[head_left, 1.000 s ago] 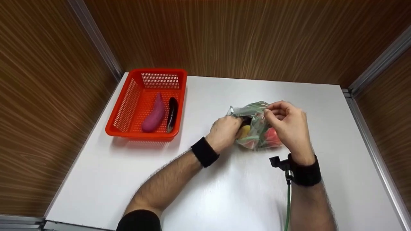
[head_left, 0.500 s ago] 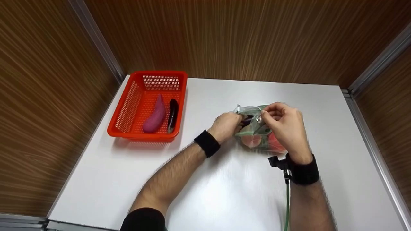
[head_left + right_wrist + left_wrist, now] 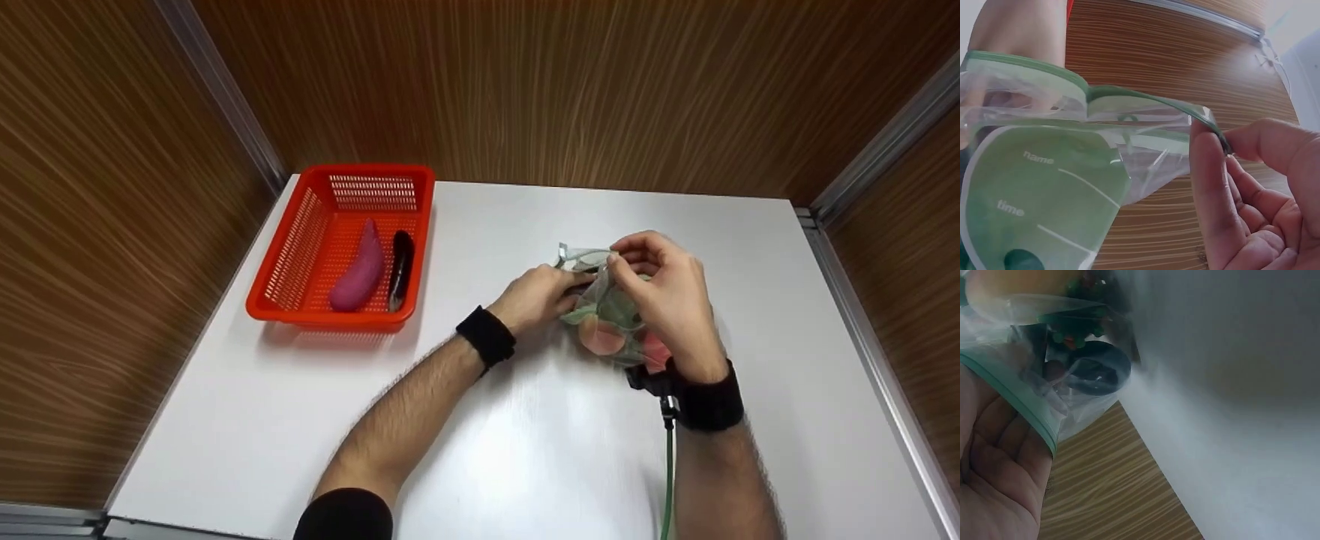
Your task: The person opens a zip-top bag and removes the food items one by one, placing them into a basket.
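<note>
My left hand point(image 3: 534, 296) reaches into the mouth of a clear zip bag point(image 3: 616, 309) with green print. Its fingers hold a dark purple eggplant point(image 3: 1098, 368), seen through the plastic in the left wrist view; the grip itself is partly hidden. With thumb and forefinger, my right hand point(image 3: 666, 289) pinches the green zip edge point(image 3: 1145, 101) and keeps the bag's mouth apart. Inside the bag lie a peach-coloured round fruit point(image 3: 601, 335) and a red piece point(image 3: 655, 351). The left wrist passes over the zip edge in the right wrist view.
A red plastic basket point(image 3: 258, 306) stands at the back left of the white table point(image 3: 480, 450). It holds a pink-purple sweet potato point(image 3: 361, 274) and a dark eggplant point(image 3: 401, 268). Wood-grain panels point(image 3: 525, 90) border the back and sides. A green cable point(image 3: 668, 480) hangs from the right wrist.
My left hand has moved right, deeper into the bag, with the eggplant. The bag has shifted slightly right; my right hand still pinches its edge and has moved a little left.
</note>
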`<move>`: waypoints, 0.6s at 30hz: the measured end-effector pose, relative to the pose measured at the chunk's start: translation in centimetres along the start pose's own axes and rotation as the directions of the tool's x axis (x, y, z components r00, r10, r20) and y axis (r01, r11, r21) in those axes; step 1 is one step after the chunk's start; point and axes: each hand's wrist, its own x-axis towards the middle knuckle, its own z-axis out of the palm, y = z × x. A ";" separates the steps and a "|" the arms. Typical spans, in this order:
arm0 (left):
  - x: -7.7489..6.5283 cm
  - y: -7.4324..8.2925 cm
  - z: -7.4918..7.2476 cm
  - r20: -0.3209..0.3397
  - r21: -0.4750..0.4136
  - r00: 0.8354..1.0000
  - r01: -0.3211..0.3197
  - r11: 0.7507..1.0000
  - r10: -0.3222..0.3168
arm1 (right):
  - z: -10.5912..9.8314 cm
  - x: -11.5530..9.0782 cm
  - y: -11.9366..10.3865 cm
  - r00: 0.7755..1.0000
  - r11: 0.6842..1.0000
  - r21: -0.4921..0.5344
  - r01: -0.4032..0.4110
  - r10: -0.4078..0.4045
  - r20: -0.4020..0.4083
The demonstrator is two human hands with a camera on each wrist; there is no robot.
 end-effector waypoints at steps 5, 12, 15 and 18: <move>-0.9 0.0 -0.6 -0.088 -0.023 0.996 -0.015 1.000 0.013 | 0.3 0.2 0.2 0.999 1.000 -0.008 0.017 -0.017 -0.052; -2.6 0.3 -1.7 -0.222 -0.086 0.973 -0.092 0.992 0.071 | 0.9 0.3 0.3 0.987 0.998 0.064 0.029 -0.018 -0.162; -3.1 0.5 -2.5 -0.251 -0.090 0.964 -0.118 0.989 0.093 | 0.9 0.5 0.3 0.980 0.991 0.133 0.027 0.000 -0.200; -3.5 0.8 -3.6 -0.266 -0.087 0.958 -0.132 0.987 0.105 | 0.7 0.7 0.4 0.970 0.975 0.215 0.050 0.004 -0.242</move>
